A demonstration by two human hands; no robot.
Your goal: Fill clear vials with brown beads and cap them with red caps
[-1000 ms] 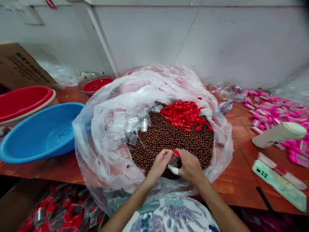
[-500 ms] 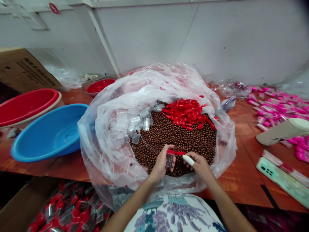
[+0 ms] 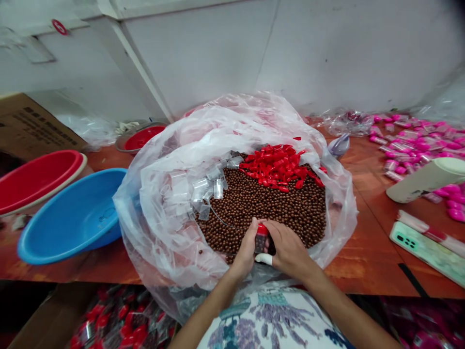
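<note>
— What are the hands on?
— Left hand (image 3: 247, 247) and right hand (image 3: 286, 249) both grip a small red-capped vial (image 3: 261, 238), over the brown beads (image 3: 276, 208) in the plastic bag (image 3: 163, 213) at the table's (image 3: 366, 261) front edge.

Between the left hand (image 3: 246, 249) and right hand (image 3: 288, 249) the small red-capped vial (image 3: 261, 238) is mostly hidden, while at 3 o'clock the green phone (image 3: 428, 252) runs off the frame's edge.
</note>
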